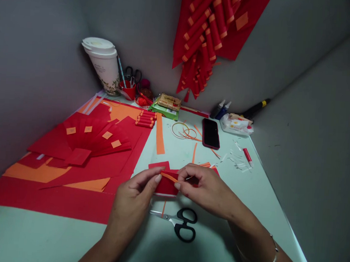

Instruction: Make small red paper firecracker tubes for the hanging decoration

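Between my two hands is a small red paper piece (pixel 167 189) with a narrow orange paper strip (pixel 169 177) along its upper edge. My left hand (pixel 136 198) pinches the left end of both between thumb and fingertips. At the other end, my right hand (pixel 204 187) has its thumb and fingers closed on the orange strip. Just below the hands lie scissors (pixel 183 223) with black handles, their blades pointing left across a thin orange sliver. More red paper pieces (pixel 159 164) lie behind the hands, partly hidden by them.
Red sheets (pixel 98 205), a pleated red paper fan (pixel 99 139) and rolled red tubes (pixel 146 119) lie left. Behind stand a lidded cup (pixel 101 64) and a red pen cup (pixel 128 90). A phone (pixel 211 133) and white scraps (pixel 235 161) lie right. Paper firecrackers (pixel 204 29) hang behind.
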Demonstrator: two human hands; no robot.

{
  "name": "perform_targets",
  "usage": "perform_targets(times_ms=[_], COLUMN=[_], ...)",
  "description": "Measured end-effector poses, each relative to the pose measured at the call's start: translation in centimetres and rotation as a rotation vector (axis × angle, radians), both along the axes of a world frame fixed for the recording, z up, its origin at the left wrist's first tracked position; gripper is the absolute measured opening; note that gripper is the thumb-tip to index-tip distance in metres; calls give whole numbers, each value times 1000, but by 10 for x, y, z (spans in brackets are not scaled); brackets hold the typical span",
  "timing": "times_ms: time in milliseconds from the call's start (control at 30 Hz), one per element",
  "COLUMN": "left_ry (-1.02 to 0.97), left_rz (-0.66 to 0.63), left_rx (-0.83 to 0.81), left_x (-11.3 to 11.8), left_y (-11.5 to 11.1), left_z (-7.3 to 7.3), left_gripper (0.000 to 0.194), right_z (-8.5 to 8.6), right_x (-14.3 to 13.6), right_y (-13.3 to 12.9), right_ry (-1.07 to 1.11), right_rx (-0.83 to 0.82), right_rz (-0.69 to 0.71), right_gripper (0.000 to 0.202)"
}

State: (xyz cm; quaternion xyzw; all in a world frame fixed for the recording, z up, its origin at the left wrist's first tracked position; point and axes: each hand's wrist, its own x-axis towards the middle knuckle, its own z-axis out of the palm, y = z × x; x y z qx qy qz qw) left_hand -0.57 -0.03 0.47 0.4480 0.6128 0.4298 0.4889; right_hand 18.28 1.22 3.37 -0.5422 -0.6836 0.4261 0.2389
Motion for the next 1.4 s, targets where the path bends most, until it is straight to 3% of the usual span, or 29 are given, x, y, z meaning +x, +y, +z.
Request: perform_targets(times_ms=[767,1400], left_ry=[29,-34], left_rz=[-23,35], left_rx=[16,28], left_x=[-1,0], left_y=[1,0], left_z=[0,3], left_gripper=[19,21], right_z=[-4,-7], right_x=[-2,-18], right_y=[-1,-7], right_ry=[22,-42], right_rx=[14,92], right_rz=[-10,-170], right_gripper=[9,12])
